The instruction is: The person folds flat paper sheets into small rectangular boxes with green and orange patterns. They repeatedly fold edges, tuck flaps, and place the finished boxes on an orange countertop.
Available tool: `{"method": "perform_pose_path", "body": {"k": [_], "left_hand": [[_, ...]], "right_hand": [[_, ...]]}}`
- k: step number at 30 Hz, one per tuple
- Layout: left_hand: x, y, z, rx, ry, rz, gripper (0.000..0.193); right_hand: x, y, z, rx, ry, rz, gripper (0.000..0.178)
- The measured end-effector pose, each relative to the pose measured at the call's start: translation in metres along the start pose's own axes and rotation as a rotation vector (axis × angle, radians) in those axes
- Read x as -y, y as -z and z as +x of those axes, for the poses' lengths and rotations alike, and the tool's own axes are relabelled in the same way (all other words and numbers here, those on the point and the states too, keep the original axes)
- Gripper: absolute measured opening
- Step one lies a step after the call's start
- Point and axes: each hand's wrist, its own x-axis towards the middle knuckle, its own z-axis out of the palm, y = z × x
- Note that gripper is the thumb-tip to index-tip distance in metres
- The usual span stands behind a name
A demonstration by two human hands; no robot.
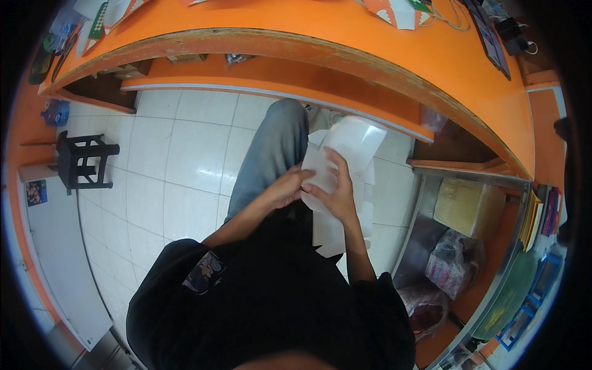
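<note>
Both hands hold a white folded card piece (317,165) above my lap; it looks like part of a paper box. My left hand (288,189) grips its left edge, fingers closed. At its right side my right hand (337,190) bends round it, thumb on the near face and fingers over the far edge. Beyond it a larger glossy white panel (355,142) catches the light; whether the two are joined I cannot tell. More flat white card (328,229) lies on my right thigh under the right forearm.
An orange counter (277,18) with a worn edge curves ahead, bearing printed orange-and-white cartons (398,13) and a dark tablet-like device (487,37). A black stool (86,161) stands left on the tiled floor. Shelves at right hold a yellowish block (470,206) and plastic bags (449,262).
</note>
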Motion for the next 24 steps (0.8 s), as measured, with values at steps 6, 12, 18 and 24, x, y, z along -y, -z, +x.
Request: {"method": "perform_pose_path", "body": {"k": [6,12,18,24], "left_hand": [[0.004,0.012,0.021,-0.177,-0.414,0.278,0.038],[-0.006,0.009,0.015,-0.152,-0.526,0.433,0.021],[-0.015,-0.011,-0.014,-0.075,-0.852,0.84,0.024],[-0.021,-0.008,-0.018,-0.055,-0.75,0.876,0.033]], "right_hand": [[-0.005,-0.006,-0.026,0.12,-0.188,-0.049,0.041],[-0.022,-0.01,-0.029,-0.204,-0.215,0.267,0.01],[-0.025,-0.009,-0.031,-0.337,-0.301,0.532,0.009],[-0.014,-0.008,-0.03,-0.347,-0.318,0.529,0.018]]}}
